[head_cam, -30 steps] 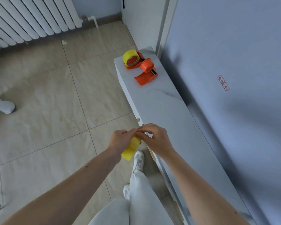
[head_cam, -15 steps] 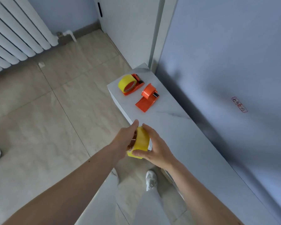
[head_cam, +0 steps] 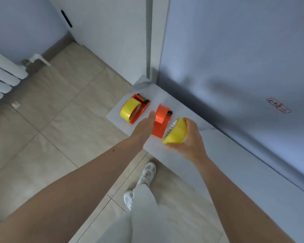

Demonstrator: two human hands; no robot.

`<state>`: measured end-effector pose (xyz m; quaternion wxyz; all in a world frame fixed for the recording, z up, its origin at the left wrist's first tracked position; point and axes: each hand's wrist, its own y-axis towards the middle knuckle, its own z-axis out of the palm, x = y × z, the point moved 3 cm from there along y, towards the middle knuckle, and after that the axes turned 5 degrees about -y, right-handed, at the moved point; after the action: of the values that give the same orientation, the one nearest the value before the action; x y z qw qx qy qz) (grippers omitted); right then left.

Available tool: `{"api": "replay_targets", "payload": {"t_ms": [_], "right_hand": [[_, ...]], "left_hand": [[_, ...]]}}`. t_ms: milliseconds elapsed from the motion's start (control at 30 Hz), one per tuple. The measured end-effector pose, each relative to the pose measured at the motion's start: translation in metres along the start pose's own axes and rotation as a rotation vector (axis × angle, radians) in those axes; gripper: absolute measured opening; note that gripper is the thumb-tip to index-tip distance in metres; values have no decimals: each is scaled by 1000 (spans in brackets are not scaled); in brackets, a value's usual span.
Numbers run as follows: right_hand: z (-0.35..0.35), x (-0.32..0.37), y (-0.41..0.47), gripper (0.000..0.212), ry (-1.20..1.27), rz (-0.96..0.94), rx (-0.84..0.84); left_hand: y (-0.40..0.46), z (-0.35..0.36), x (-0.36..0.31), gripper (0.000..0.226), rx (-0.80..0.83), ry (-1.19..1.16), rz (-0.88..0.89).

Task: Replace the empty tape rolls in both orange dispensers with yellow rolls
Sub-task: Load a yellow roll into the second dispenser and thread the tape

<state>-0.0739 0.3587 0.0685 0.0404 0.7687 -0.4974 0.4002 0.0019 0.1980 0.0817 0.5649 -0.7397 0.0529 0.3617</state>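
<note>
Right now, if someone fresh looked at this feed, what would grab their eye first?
Probably the bright yellow tape roll gripped in the right hand, held just beside the empty orange dispenser on the white marble-look counter. The left hand reaches toward that dispenser, its fingers open. Farther back on the counter's corner sits a second orange dispenser that already carries a yellow roll.

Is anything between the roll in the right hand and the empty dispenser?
Nothing visible. The right hand holds the yellow roll right beside the empty dispenser. The left hand reaches along the dispenser's other side, not across the gap. The loaded dispenser sits farther left.
</note>
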Motion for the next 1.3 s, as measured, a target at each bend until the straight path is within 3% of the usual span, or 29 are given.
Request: {"api": "replay_targets", "payload": {"t_ms": [100, 267, 400, 500, 633, 767, 1033, 1167, 1300], "right_hand": [[1, -4, 35, 105, -26, 49, -16], [17, -6, 77, 107, -76, 19, 101], [30, -13, 96, 108, -84, 50, 154], [32, -15, 104, 106, -75, 66, 167], [36, -15, 112, 105, -59, 111, 174], [46, -8, 118, 103, -75, 134, 170], [57, 0, 124, 105, -84, 150, 99], [59, -2, 124, 103, -65, 163, 99], [64, -4, 116, 105, -32, 216, 65]], "left_hand": [[27, 1, -10, 58, 8, -139, 61], [76, 6, -17, 16, -126, -280, 4], [105, 10, -16, 30, -115, -209, -15], [123, 12, -11, 56, -29, -132, -82], [140, 14, 0, 65, 90, -57, -75], [140, 18, -2, 56, 186, 57, -18], [139, 14, -9, 31, 304, 45, 75], [145, 16, -5, 60, 408, 157, 117], [148, 15, -2, 60, 410, 156, 174]]}}
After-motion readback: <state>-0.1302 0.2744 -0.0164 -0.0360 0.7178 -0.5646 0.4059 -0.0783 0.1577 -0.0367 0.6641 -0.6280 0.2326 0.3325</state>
